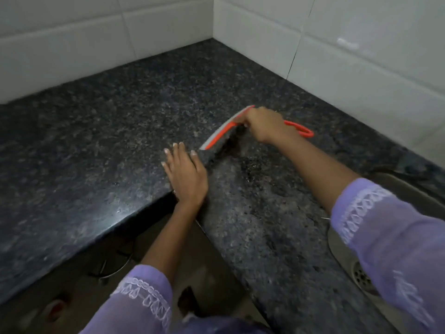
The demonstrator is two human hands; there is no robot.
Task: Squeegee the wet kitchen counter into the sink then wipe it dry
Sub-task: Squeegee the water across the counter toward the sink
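Observation:
An orange squeegee (220, 132) with a pale blade rests its edge on the dark speckled granite counter (115, 131) near the inner corner. My right hand (263, 126) is shut on its handle, whose orange loop sticks out behind the hand. Wet patches glisten on the counter strip just below the blade. My left hand (186, 175) lies flat, fingers apart, on the counter's inner corner edge and holds nothing. The steel sink (342, 239) with its drain is at the right, partly hidden by my purple sleeve.
White tiled walls (361, 56) meet in a corner behind the counter. The L-shaped counter wraps around me, with a dark gap and floor below its edge between my arms.

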